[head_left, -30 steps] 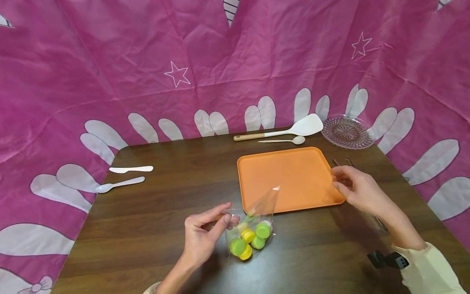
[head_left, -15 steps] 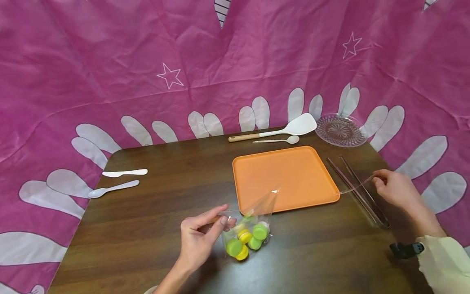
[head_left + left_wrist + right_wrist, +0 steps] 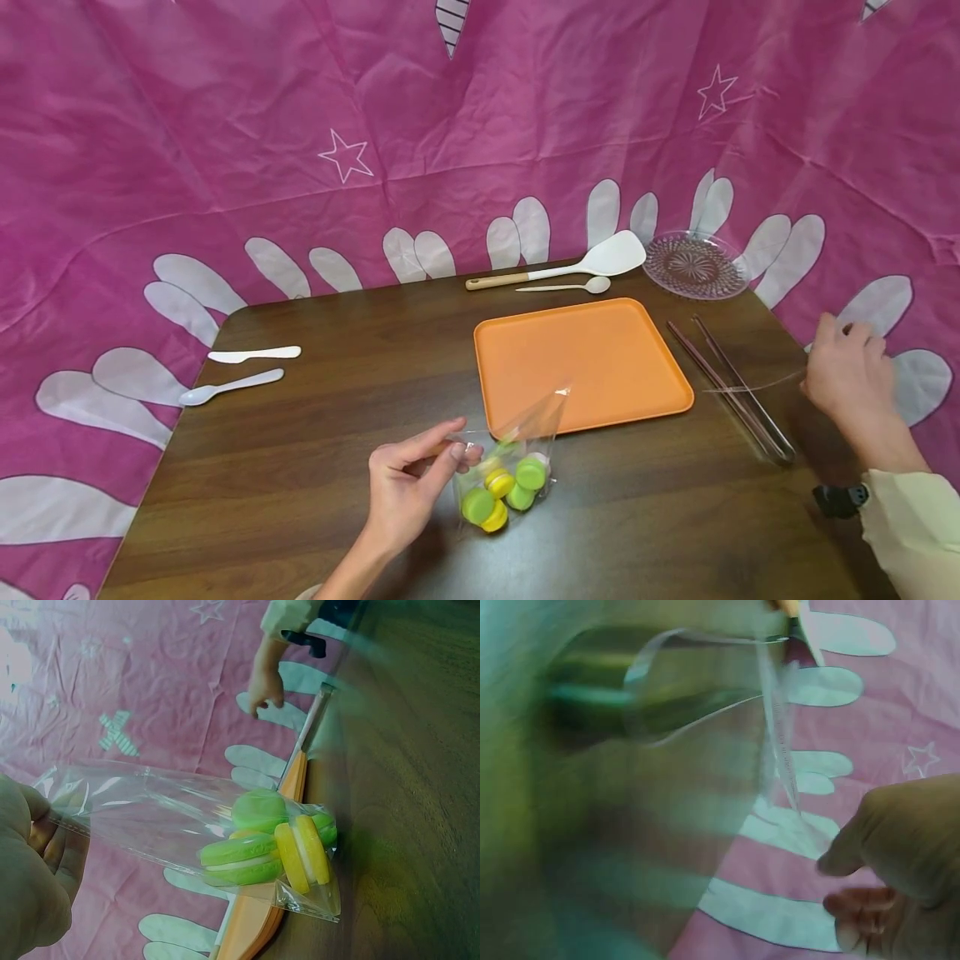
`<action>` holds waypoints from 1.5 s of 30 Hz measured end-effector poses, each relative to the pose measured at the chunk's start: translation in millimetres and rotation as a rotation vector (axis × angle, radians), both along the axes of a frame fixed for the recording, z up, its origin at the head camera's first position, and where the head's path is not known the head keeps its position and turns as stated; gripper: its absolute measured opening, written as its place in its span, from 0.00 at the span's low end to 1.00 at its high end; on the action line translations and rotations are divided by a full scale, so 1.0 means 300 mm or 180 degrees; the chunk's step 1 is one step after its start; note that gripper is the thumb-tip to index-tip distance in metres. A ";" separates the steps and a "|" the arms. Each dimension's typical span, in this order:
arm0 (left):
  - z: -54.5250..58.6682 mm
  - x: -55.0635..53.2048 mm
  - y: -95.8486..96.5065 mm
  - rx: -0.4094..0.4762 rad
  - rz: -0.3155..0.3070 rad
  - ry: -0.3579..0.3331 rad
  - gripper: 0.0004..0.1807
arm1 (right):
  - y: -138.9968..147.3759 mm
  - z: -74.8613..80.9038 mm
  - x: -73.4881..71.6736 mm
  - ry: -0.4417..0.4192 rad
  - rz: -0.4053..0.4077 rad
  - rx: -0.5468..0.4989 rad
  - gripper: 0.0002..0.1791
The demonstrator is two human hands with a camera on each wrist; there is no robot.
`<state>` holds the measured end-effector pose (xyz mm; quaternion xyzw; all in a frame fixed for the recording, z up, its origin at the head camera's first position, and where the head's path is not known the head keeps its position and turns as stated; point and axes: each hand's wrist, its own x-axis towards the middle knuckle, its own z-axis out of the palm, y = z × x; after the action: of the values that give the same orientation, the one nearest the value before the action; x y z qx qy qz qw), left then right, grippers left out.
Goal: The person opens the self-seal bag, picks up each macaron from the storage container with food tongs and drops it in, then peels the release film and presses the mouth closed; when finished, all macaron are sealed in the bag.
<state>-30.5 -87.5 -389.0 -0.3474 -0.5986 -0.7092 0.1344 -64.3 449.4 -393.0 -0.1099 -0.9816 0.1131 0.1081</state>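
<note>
My left hand (image 3: 408, 483) pinches the top edge of a clear plastic bag (image 3: 150, 817) between thumb and fingers. Several green macarons (image 3: 259, 810) and yellow macarons (image 3: 301, 855) are bunched at its bottom, close over the table. At the table's right edge, my right hand (image 3: 851, 375) is turned with its fingers spread, thumb and fingertips apart in the right wrist view. A thin clear strip (image 3: 780, 742) with small print trails from the thumb tip, crossing over the metal tongs (image 3: 738, 392) in the head view.
An orange tray (image 3: 585, 362) lies behind the bag. A white spatula (image 3: 611, 254), a small spoon (image 3: 596, 285) and a clear patterned plate (image 3: 696, 265) are along the back. At left lie a white knife (image 3: 255, 354) and a white spoon (image 3: 232, 387). A pink cloth backdrop (image 3: 480, 125) surrounds the table.
My right hand has moved right from the tray's edge, past the tongs to the table's right edge, trailing the clear strip; its fingers have spread. My left hand keeps holding the bag in place.
</note>
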 end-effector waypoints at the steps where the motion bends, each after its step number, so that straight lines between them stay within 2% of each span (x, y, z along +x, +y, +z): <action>1: 0.000 -0.001 0.000 0.0006 0.0000 0.0005 0.21 | 0.001 0.007 -0.002 0.0063 0.0043 0.0013 0.37; 6: 0.000 -0.001 0.001 0.0025 -0.0010 0.0007 0.20 | 0.011 0.026 -0.013 0.0453 0.0281 -0.0218 0.19; 10: -0.001 0.001 0.002 0.0017 -0.0012 -0.0006 0.20 | 0.009 0.026 -0.015 0.0730 0.0395 -0.0455 0.15; 12: 0.000 0.002 0.002 0.0017 -0.0010 -0.0005 0.20 | 0.003 0.030 -0.014 0.0789 0.0298 -0.0572 0.16; 15: 0.001 0.002 0.002 0.0011 -0.0005 -0.0003 0.20 | -0.003 0.048 -0.015 0.0955 0.0006 -0.0761 0.19; 21: -0.001 0.002 0.008 0.0008 -0.0009 -0.0015 0.20 | -0.017 0.111 -0.022 0.1386 -0.0534 -0.0968 0.21; 24: -0.002 0.001 0.010 0.0004 -0.0014 -0.0017 0.20 | -0.053 0.139 -0.010 0.1489 -0.0523 -0.1102 0.19; 25: -0.002 0.001 0.010 0.0003 -0.0016 -0.0018 0.20 | -0.074 0.145 -0.005 0.1516 -0.0399 -0.1143 0.18; 27: -0.002 0.000 0.011 0.0003 -0.0010 -0.0016 0.20 | -0.137 0.147 0.005 0.1465 0.0065 -0.1257 0.13; 30: -0.001 -0.001 0.012 0.0006 0.0014 -0.0004 0.21 | -0.279 0.131 0.017 0.1036 0.1111 -0.1670 0.08; 32: 0.000 0.000 0.008 0.0004 0.0047 -0.0004 0.21 | -0.396 0.107 0.017 0.0632 0.1794 -0.2044 0.09; 35: 0.000 0.001 0.004 -0.0006 0.0089 -0.0010 0.20 | -0.562 0.063 0.007 0.0120 0.2554 -0.2626 0.14; 38: -0.001 0.002 0.000 -0.0024 0.0124 -0.0063 0.20 | -0.688 0.026 -0.011 -0.0120 0.2959 -0.3121 0.17; 40: -0.004 0.002 -0.004 -0.0039 0.0145 -0.0085 0.21 | -0.748 0.012 -0.020 -0.0186 0.3108 -0.3404 0.16; 45: -0.009 -0.001 -0.018 -0.0111 0.0286 -0.0232 0.20 | -0.828 0.004 -0.020 -0.0059 0.3146 -0.3716 0.08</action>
<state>-30.8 -92.9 -391.6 -0.2965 -0.6304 -0.7040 0.1381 -70.4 201.1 -391.8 0.3017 -0.6986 0.6477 -0.0389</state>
